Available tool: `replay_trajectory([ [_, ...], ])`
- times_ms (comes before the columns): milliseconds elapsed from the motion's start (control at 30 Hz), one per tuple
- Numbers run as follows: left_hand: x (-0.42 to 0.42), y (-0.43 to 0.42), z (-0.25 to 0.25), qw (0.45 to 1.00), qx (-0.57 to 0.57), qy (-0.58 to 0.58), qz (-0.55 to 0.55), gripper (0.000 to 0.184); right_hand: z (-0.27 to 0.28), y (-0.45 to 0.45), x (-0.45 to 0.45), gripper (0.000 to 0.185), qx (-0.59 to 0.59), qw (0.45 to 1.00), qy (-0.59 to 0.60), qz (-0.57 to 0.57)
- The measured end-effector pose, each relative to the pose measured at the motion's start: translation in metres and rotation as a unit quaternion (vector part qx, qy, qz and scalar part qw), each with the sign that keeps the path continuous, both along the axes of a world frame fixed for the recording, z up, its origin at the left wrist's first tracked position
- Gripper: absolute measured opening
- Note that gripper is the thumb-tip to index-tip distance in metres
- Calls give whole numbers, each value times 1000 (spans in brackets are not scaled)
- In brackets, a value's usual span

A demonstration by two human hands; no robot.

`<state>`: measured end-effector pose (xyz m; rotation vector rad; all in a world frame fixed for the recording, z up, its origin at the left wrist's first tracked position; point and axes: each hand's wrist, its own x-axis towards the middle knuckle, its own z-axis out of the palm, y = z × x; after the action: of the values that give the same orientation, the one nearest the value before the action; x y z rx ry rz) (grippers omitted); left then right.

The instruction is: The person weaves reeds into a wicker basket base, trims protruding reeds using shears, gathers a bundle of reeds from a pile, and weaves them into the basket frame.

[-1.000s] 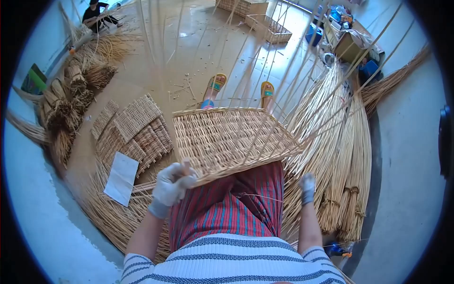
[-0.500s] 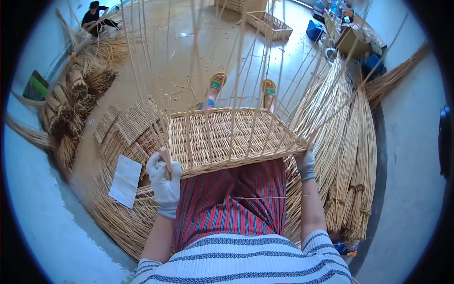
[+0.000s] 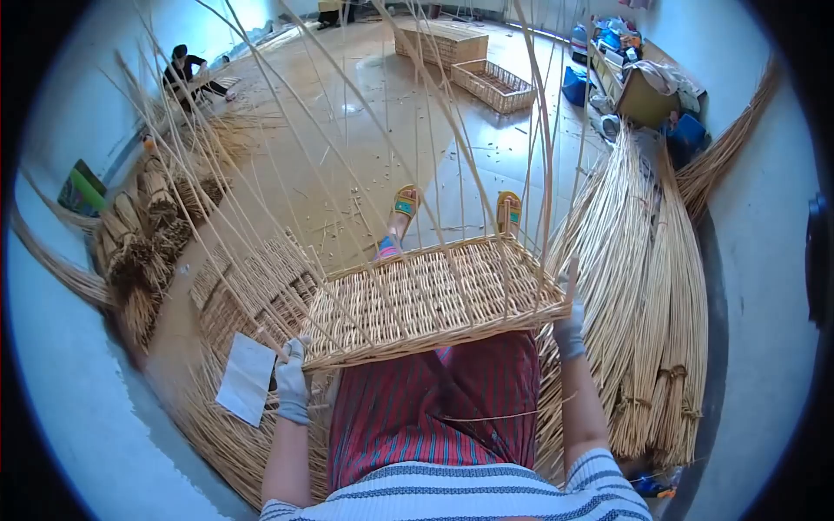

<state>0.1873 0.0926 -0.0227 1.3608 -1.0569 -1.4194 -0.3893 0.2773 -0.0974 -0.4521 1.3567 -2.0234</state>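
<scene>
A rectangular woven wicker basket base (image 3: 434,300), with long upright canes rising from its edges, is held above my lap. My left hand (image 3: 293,373), in a pale glove, grips its near left corner. At the near right corner, my gloved right hand (image 3: 569,321) is closed around the edge, its fingers partly hidden by the weave and a cane. The base tilts, with the left corner lower than the right. A thin loose strand (image 3: 504,419) lies across my red striped trousers.
Woven panels (image 3: 261,278) and a white sheet (image 3: 247,379) lie at left, near cane bundles (image 3: 156,208). Long canes (image 3: 625,295) are piled at right. A low open basket (image 3: 493,84) and a box-shaped wicker piece (image 3: 440,43) stand ahead. Another person (image 3: 184,74) sits at far left.
The basket base has moved down and tilted, its left corner dropping, with both hands still on it. The upright canes have swung leftward. My view has lifted, showing more floor ahead.
</scene>
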Motion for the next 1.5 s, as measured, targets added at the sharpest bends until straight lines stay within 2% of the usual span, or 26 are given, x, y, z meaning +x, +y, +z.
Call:
replay_trajectory([
  [33, 10, -2, -10, 1000, 0, -2, -21, 27, -22, -14, -10, 47, 57, 998, 18, -1],
  [100, 5, 9, 1, 997, 52, 53, 6, 25, -46, -38, -7, 42, 103, 992, 66, -3],
  [167, 16, 4, -29, 1000, 6, 20, 13, 25, -52, -60, 8, 38, 114, 987, 109, -4],
  [200, 11, 8, -18, 1000, 5, 21, 13, 25, -54, -70, 16, 35, 122, 984, 131, -7],
  [267, 20, 2, -40, 999, -33, -6, 8, 25, -57, -85, 25, 31, 139, 975, 172, -19],
  [400, 16, 1, -37, 999, 3, 46, 10, 26, -71, -89, 7, 23, 169, 955, 237, -55],
  [500, 15, -6, -42, 999, -44, 13, -11, 27, -78, -78, -29, 19, 189, 935, 285, -96],
  [567, 13, -6, -40, 999, -35, 7, -17, 26, -82, -64, -59, 18, 203, 915, 327, -121],
  [633, 6, -6, -31, 999, -40, -3, -9, 26, -89, -44, -89, 19, 266, 872, 390, -127],
  [667, 5, -7, -28, 999, -40, -2, -8, 26, -92, -33, -107, 19, 339, 828, 431, -120],
  [700, 4, -6, -25, 999, -34, 17, -16, 26, -91, -17, -115, 21, 465, 751, 459, -92],
  [767, 1, -6, -15, 999, -27, 39, -27, 26, -50, 1, -84, 23, 357, 850, 372, -109],
  [800, -1, -6, -9, 999, -23, 23, -39, 27, -76, 11, -98, 28, 325, 850, 401, -101],
  [833, -2, -8, -2, 998, -20, 6, -52, 27, -61, 17, -76, 31, 118, 974, 186, -50],
  [867, -6, -10, 5, 998, -23, 5, -56, 27, -48, 24, -50, 39, 48, 991, 117, -52],
  [900, -11, -11, 13, 995, -61, -39, -68, 26, -22, 29, -15, 48, -22, 997, 47, -55],
  [933, -15, -8, 24, 989, -97, -84, -80, 26, -6, 34, 15, 55, 7, 996, -4, -92],
  [967, -21, -6, 42, 992, -30, -105, -63, 25, 8, 38, 38, 62, 34, 990, -54, -125],
  [1000, -29, -7, 47, 991, -59, -106, -62, 24, 28, 45, 56, 72, 34, 995, -29, -93],
  [1067, -29, -16, 35, 982, -148, -91, -76, 23, 37, 53, 81, 74, -8, 993, -22, -119],
  [1133, -38, -15, 48, 986, -117, -98, -65, 23, 39, 59, 97, 76, -47, 989, -26, -141],
  [1167, -38, -19, 36, 986, -144, -62, -55, 23, 24, 70, 90, 72, -36, 994, 16, -102],
  [1233, -44, -18, 39, 982, -172, -71, -37, 22, 6, 71, 84, 56, -51, 991, 109, -58],
  [1300, -51, -19, 42, 976, -204, -71, -15, 22, -9, 69, 75, 51, 83, 990, 93, -63],
  [1400, -52, -15, 46, 988, -142, -8, -58, 24, 29, 59, 87, 46, 72, 992, -26, -96],
  [1500, -52, -14, 35, 992, -121, 8, -41, 22, 9, 52, 71, 47, 44, 993, 6, -107],
])
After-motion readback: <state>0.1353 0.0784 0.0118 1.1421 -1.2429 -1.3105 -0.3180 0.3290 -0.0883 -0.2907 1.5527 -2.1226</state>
